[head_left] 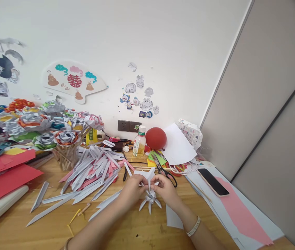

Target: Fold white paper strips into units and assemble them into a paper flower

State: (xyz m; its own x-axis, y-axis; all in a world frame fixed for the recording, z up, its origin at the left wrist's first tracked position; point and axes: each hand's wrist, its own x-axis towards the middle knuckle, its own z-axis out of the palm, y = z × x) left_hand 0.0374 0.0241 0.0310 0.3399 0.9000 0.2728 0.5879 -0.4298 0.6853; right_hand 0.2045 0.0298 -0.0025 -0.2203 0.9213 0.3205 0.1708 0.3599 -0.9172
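Note:
A white folded paper flower [150, 198] with pointed petals lies low over the wooden table, between my hands. My left hand [136, 184] pinches one of its upright petals from the left. From the right, my right hand [163, 186] has its fingers closed on the same upper part of the flower. The fingertips nearly meet there, so part of the paper is hidden. Just behind my right hand are black-handled scissors [164, 170]. A sheet of white paper [173, 217] lies partly under my right forearm.
Many folded paper strips [95, 170] are heaped to the left, beside a cup of finished paper flowers [65, 156]. Behind stand a bottle [139, 141] and a red balloon [156, 138]. A phone [213, 182] rests on paper at right; red sheets [9, 182] lie at left.

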